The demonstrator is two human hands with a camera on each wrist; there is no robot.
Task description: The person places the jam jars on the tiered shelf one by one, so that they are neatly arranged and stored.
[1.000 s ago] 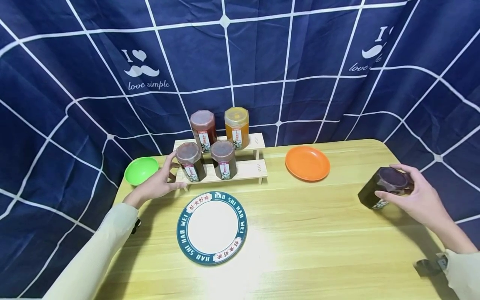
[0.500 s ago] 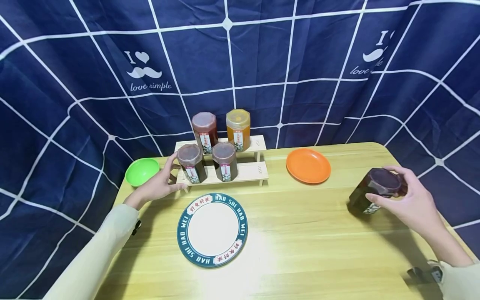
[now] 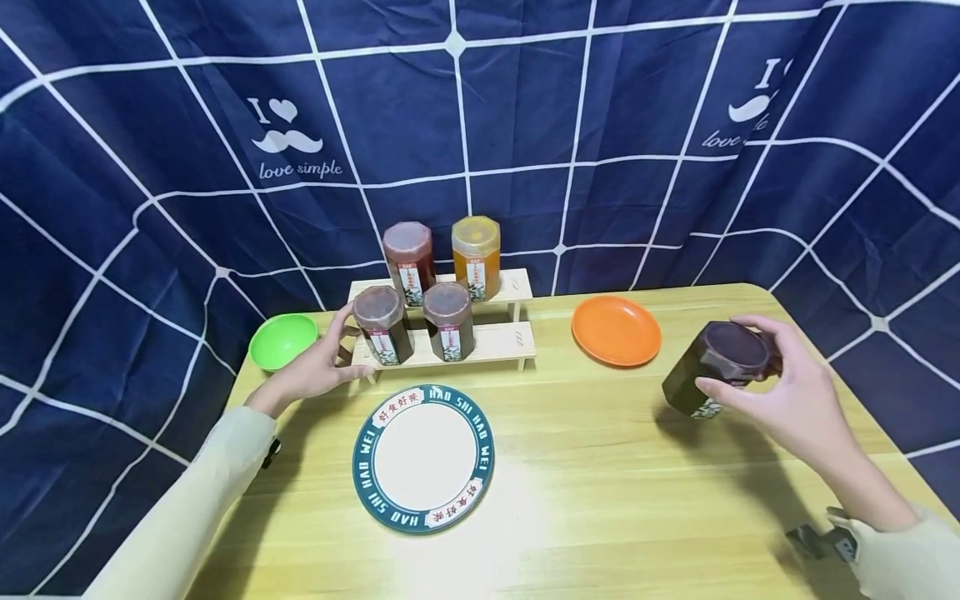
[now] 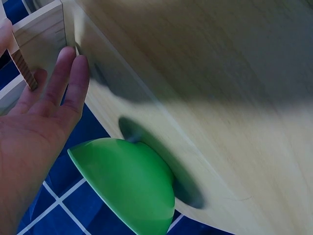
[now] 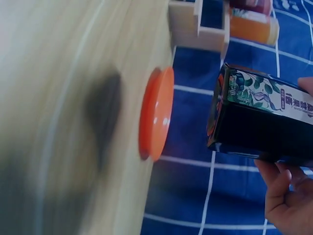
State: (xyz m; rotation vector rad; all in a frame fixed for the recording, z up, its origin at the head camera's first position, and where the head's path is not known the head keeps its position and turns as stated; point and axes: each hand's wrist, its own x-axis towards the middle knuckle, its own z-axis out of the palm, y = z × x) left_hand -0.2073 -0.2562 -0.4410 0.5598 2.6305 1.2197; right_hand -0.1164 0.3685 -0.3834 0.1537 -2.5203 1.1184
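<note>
My right hand [image 3: 795, 404] grips a dark octagonal jar [image 3: 693, 375] by its upper part, tilted and held above the table at the right. In the right wrist view, the jar's [image 5: 264, 129] leafy printed label faces up. At the left end of a two-tier wooden rack [image 3: 498, 337], my left hand [image 3: 315, 371] holds the lower board's end between thumb and fingers. Two dark jars stand on the lower tier, the left dark jar [image 3: 384, 329] close to my fingers and the other dark jar [image 3: 448, 325] beside it. A red jar [image 3: 410, 262] and a yellow-orange jar [image 3: 476, 258] occupy the upper tier.
A white plate [image 3: 423, 458] with a dark teal rim lies in front of the rack. Right of the rack is an orange plate [image 3: 617, 332]; at the left edge sits a green bowl [image 3: 283, 342]. Blue gridded cloth [image 3: 517, 108] hangs around the table's back and sides.
My right hand has carried the dark jar leftward over the table. The left hand stays at the rack's end, and the rack and its jars have not moved.
</note>
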